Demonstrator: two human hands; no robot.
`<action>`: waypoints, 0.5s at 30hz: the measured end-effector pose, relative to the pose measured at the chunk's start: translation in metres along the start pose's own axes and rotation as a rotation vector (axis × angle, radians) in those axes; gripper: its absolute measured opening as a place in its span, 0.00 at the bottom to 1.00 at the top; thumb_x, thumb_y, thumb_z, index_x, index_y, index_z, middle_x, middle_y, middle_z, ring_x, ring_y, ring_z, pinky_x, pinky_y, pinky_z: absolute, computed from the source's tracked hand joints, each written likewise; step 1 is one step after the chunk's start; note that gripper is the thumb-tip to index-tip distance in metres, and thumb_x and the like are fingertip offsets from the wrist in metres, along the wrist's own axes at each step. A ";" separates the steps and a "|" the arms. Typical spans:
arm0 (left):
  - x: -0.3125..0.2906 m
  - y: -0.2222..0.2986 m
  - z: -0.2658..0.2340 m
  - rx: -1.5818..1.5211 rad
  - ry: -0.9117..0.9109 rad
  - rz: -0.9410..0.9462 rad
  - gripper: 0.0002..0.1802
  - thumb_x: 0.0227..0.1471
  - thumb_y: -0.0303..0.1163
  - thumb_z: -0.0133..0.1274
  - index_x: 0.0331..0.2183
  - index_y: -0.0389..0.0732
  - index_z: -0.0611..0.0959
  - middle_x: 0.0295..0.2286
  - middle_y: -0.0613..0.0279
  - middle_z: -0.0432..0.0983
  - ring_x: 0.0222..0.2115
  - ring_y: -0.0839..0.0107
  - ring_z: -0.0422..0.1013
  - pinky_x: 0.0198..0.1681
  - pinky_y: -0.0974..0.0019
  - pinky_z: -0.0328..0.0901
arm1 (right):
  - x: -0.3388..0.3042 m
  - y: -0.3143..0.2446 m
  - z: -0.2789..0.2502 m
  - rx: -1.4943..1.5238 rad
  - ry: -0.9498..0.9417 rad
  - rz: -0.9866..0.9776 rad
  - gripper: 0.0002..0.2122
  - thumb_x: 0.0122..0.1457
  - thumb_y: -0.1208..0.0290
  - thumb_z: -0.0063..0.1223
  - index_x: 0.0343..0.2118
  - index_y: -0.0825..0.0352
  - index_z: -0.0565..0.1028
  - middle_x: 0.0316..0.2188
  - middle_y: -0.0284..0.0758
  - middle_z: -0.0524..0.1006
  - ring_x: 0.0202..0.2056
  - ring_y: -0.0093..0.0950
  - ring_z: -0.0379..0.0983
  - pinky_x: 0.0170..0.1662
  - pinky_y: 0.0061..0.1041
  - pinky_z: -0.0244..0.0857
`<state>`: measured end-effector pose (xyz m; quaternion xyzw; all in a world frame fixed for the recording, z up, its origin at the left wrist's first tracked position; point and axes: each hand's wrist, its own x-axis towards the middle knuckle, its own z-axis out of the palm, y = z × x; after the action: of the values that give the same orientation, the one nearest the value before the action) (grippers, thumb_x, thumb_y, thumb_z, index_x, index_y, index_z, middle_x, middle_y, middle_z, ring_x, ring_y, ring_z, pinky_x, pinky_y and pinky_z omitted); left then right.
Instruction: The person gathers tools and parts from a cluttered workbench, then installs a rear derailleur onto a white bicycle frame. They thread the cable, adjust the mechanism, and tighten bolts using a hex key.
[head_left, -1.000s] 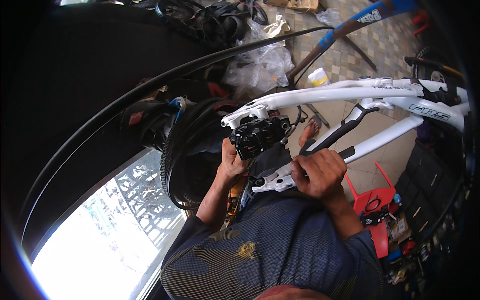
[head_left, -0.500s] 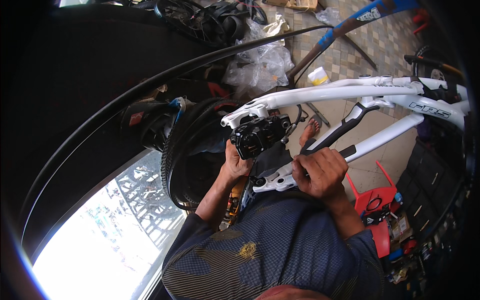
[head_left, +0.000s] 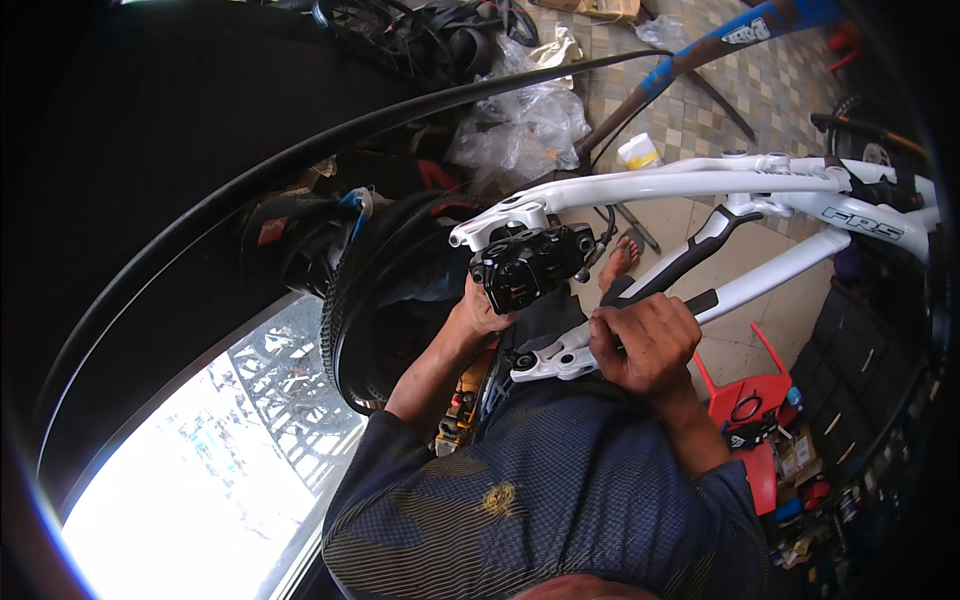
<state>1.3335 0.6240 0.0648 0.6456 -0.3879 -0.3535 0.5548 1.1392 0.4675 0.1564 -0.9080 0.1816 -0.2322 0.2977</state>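
Observation:
A white bicycle frame reaches from the right toward my chest, its upper and lower tubes ending in dropouts near me. Against the end of the upper tube is a chunky black bicycle component with a short dark cable; its exact kind is unclear. My left hand holds this component from below, most of its fingers hidden behind it. My right hand is closed around the lower tube, thumb toward the near dropout. Black padding covers part of the tube beyond this hand.
A long black curved strip arches across the left. Tyres stand behind my left arm. Clear plastic wrapping and a blue-brown tube are farther off. On the right are a red plastic stool and a dark mat.
My left hand and the black component have shifted slightly to the right, along with the near end of the frame. My right hand keeps its grip and moves a little with it.

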 end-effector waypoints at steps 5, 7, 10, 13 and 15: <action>-0.007 0.000 -0.001 -0.065 -0.002 -0.055 0.12 0.56 0.28 0.54 0.41 0.38 0.87 0.37 0.55 0.85 0.37 0.59 0.81 0.43 0.61 0.73 | -0.001 0.001 0.001 -0.002 0.000 0.013 0.03 0.52 0.72 0.65 0.27 0.63 0.80 0.21 0.28 0.79 0.22 0.28 0.73 0.26 0.30 0.60; -0.012 0.002 -0.006 -0.066 -0.012 -0.073 0.13 0.56 0.28 0.54 0.42 0.39 0.87 0.39 0.55 0.85 0.38 0.59 0.81 0.45 0.61 0.73 | -0.002 0.001 0.001 0.002 -0.002 0.008 0.03 0.52 0.72 0.65 0.27 0.63 0.80 0.21 0.28 0.79 0.22 0.28 0.72 0.26 0.29 0.60; -0.016 0.005 -0.010 -0.054 -0.018 -0.067 0.15 0.56 0.28 0.54 0.44 0.39 0.87 0.41 0.55 0.85 0.40 0.59 0.81 0.47 0.60 0.73 | -0.003 0.003 0.003 -0.017 0.014 -0.014 0.06 0.54 0.68 0.66 0.28 0.63 0.81 0.19 0.28 0.76 0.21 0.26 0.71 0.26 0.28 0.59; -0.018 0.007 -0.010 -0.031 -0.006 -0.051 0.14 0.59 0.30 0.52 0.44 0.38 0.86 0.41 0.55 0.84 0.40 0.60 0.81 0.47 0.61 0.73 | -0.001 0.000 0.000 -0.016 -0.011 0.014 0.03 0.52 0.72 0.64 0.27 0.62 0.80 0.20 0.27 0.79 0.22 0.27 0.72 0.26 0.29 0.60; -0.026 0.006 -0.004 -0.088 0.040 -0.102 0.15 0.62 0.33 0.52 0.45 0.36 0.86 0.41 0.56 0.84 0.40 0.64 0.80 0.48 0.62 0.72 | 0.001 0.000 0.000 -0.014 -0.010 0.013 0.03 0.53 0.71 0.64 0.27 0.62 0.80 0.20 0.27 0.79 0.22 0.27 0.72 0.26 0.29 0.60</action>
<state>1.3245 0.6483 0.0718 0.6464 -0.3275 -0.3851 0.5714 1.1399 0.4674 0.1569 -0.9101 0.1876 -0.2242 0.2937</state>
